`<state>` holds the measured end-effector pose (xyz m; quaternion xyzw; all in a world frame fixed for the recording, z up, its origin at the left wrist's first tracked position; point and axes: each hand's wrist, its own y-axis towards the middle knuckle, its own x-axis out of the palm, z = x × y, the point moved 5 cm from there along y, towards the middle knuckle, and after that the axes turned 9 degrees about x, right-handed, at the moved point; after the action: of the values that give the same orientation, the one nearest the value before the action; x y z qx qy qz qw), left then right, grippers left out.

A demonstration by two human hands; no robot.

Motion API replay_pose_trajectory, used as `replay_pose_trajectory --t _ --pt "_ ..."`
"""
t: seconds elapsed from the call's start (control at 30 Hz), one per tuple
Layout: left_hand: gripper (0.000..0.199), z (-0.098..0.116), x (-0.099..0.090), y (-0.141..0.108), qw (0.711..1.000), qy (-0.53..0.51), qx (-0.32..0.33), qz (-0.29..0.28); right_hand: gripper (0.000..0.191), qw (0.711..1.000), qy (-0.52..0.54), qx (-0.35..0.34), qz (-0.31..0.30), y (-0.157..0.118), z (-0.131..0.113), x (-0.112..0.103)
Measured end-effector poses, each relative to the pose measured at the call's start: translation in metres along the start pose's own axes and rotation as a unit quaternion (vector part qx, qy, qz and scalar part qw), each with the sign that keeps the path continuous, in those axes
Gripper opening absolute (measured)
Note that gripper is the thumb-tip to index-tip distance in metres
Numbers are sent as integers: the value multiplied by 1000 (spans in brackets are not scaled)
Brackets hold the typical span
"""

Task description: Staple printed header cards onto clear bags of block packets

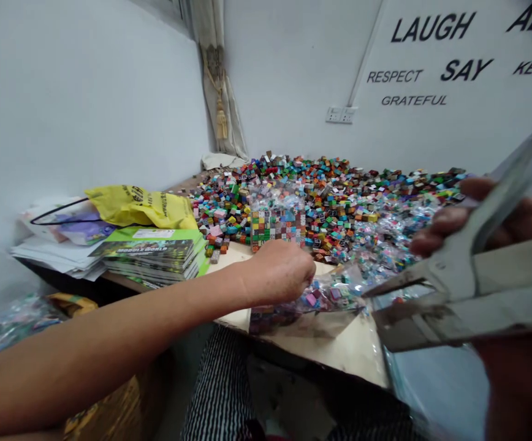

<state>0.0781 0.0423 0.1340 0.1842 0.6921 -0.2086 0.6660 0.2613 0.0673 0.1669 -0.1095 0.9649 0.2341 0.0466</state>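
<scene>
My left hand (288, 269) is closed at the near end of a clear plastic bag (346, 283) of small coloured blocks, its fingertips mostly hidden. The bag lies at the table's front edge, with pink and purple blocks showing through. At the right, my right hand (523, 220) is wrapped round a pale hand-held bag sealer (459, 269). The sealer's jaws point left and sit at the bag's right end; whether they touch it is unclear. Just beyond my left hand stands another clear bag (277, 223) packed with block squares.
A wide heap of loose coloured blocks (275, 168) covers the table's back. Filled clear packets (385, 233) lie on its right side. At the left are stacked booklets (151, 254), a yellow plastic bag (141, 207) and white papers (64, 254). The table's front edge (362, 361) is near my knees.
</scene>
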Motion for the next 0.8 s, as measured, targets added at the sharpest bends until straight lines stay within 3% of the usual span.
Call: replay_pose_trajectory --t 0.13,0.23,0.33,0.43,0.6,0.8 --pt "22 3 1 -1 1000 25 -12 13 45 990 126 -48 -36 11 -25 25" --pt "23 5 1 -2 999 20 -20 30 48 985 163 -22 -48 10 -21 56" --pt "25 2 0 -3 998 3 -39 41 51 983 177 9 -45 5 -11 72" --pt "25 0 0 -2 998 -7 -46 31 53 983 175 23 -54 0 -8 68" --pt "20 -2 -1 -2 998 -37 -36 34 63 996 68 -39 -49 -8 -25 47" --pt "19 0 -1 -4 997 -55 -39 31 63 996 82 -40 -9 -20 -22 60"
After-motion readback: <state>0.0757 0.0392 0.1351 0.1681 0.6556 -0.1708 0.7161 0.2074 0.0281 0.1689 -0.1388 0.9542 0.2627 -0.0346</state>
